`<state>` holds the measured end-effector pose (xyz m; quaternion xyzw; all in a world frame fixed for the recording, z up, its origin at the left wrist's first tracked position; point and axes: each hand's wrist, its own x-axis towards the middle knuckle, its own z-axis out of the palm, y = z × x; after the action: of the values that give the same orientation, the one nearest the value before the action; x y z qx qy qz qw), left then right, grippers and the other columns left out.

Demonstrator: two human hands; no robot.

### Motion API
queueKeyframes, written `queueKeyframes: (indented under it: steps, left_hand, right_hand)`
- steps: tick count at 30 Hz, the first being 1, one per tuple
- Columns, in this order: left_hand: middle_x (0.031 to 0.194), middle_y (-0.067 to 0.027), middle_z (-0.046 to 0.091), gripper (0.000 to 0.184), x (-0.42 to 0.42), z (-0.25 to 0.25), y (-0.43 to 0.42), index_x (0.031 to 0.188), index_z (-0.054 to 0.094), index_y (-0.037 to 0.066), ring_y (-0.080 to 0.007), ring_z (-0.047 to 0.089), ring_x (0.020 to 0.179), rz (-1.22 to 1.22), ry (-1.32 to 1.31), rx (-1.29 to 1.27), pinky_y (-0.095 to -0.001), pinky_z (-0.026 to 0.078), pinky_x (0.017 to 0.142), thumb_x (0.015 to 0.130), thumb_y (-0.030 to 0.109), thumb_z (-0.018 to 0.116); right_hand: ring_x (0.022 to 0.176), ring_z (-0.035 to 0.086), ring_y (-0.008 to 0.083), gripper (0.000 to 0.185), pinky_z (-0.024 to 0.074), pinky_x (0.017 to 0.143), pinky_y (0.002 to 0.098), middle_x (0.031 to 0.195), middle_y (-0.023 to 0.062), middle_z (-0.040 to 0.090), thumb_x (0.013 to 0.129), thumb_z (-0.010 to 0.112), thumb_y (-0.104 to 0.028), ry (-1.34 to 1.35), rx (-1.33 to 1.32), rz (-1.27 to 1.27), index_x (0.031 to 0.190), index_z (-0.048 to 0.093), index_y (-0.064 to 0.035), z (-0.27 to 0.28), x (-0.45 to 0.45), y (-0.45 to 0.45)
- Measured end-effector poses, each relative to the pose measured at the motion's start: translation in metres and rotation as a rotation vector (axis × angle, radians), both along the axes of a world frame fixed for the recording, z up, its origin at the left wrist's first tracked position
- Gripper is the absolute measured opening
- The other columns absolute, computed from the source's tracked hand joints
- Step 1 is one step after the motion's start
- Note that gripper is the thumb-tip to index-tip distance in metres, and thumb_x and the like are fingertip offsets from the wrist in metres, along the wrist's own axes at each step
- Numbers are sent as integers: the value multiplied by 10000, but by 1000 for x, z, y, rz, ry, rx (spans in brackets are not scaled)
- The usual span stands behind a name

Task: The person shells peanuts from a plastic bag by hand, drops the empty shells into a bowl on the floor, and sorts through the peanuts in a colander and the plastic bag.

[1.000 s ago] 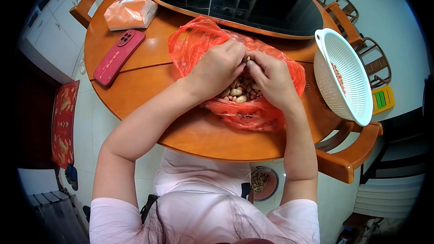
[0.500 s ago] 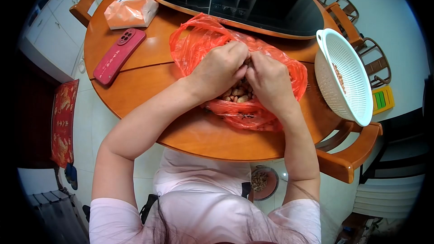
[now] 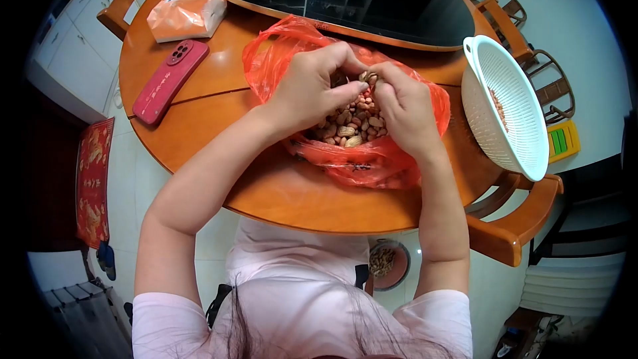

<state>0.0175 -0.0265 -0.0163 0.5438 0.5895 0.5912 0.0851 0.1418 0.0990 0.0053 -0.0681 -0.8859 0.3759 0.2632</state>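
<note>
Above a red plastic bag (image 3: 382, 171) on the table, my two hands meet at a peanut (image 3: 369, 78) whose shell looks split. My left hand (image 3: 318, 86) comes in from the left, its thumb and index finger closed at the near side of the shell. From the right, my right hand (image 3: 404, 108) pinches the shell between thumb and curled fingers. Unshelled peanuts (image 3: 349, 126) fill the bag's mouth just below, with some reddish kernels among them. Part of the held peanut is hidden by my fingertips.
A white colander (image 3: 510, 106) with some kernels (image 3: 498, 108) sits at the table's right edge. Left are a red phone (image 3: 170, 81) and a tissue pack (image 3: 187, 14). A black turntable (image 3: 345, 0) stands behind. On the floor, a bowl (image 3: 399, 272) holds shells (image 3: 382, 261).
My hands have parted slightly, and my left fingers have spread from a tight grip. The peanut between them now shows, along with more of the bag's contents.
</note>
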Motion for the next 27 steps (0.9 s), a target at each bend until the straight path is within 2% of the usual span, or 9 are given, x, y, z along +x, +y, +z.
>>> queueKeyframes:
  steps: [5,9,14,15,17,19,21,25,27]
  left_hand:
    - [893,-25,609,184,-10,6,-2,984,552,8,-70,591,787,-141,-297,-42,-207,497,662,831,41,650]
    - [929,-41,604,194,-17,14,-8,1019,544,23,-46,536,712,-318,-612,-217,-165,436,579,869,134,598]
    - [846,-9,605,194,-6,15,-3,1024,551,48,-32,482,620,-275,-859,-243,-157,348,489,902,199,562]
    - [829,-3,603,187,-5,15,-3,1020,554,51,-31,479,612,-238,-889,-246,-160,334,472,908,200,556]
    - [792,3,591,167,-11,14,-5,1004,567,59,-32,475,595,-279,-869,-201,-160,327,462,921,202,545]
    - [765,8,578,157,-18,14,-7,987,579,63,-33,470,580,-293,-857,-167,-160,319,453,929,203,539]
    - [749,13,565,154,-23,19,-11,970,591,63,-32,465,568,-276,-853,-144,-161,310,446,934,203,536]
    - [711,32,538,201,-22,22,-11,945,602,32,-37,484,582,27,-458,-220,-186,350,472,929,224,546]
    - [724,-20,579,164,-21,12,-7,901,625,32,-139,573,664,240,123,-175,-271,437,576,886,190,586]
  right_hand:
    - [596,597,163,165,461,558,290,673,108,587,886,472,-93,1,-169,65,936,604,-8,0,1,9]
    - [580,602,181,134,464,551,290,661,100,593,864,508,-68,108,135,-33,936,603,-5,1,-1,4]
    - [587,601,144,148,467,559,291,648,82,589,851,540,-49,283,414,-72,976,609,-11,-6,-6,8]
    - [596,594,128,157,466,557,284,654,73,590,855,538,-51,259,266,-70,988,611,-12,-6,-6,7]
    - [612,579,97,175,462,552,270,666,55,593,863,533,-56,207,-30,-67,1011,616,-14,0,-2,4]
    - [610,504,67,259,371,479,172,770,59,595,911,439,-90,177,-671,78,1106,572,16,16,4,5]
    - [587,480,74,315,324,444,155,852,91,590,924,375,-117,236,-942,140,1170,508,29,20,5,14]
    - [667,492,94,314,305,429,145,985,119,565,924,365,-149,235,-1074,229,1148,500,25,15,5,18]
    - [689,514,101,233,369,477,202,901,89,586,920,427,-158,118,-722,208,1018,561,6,11,4,18]
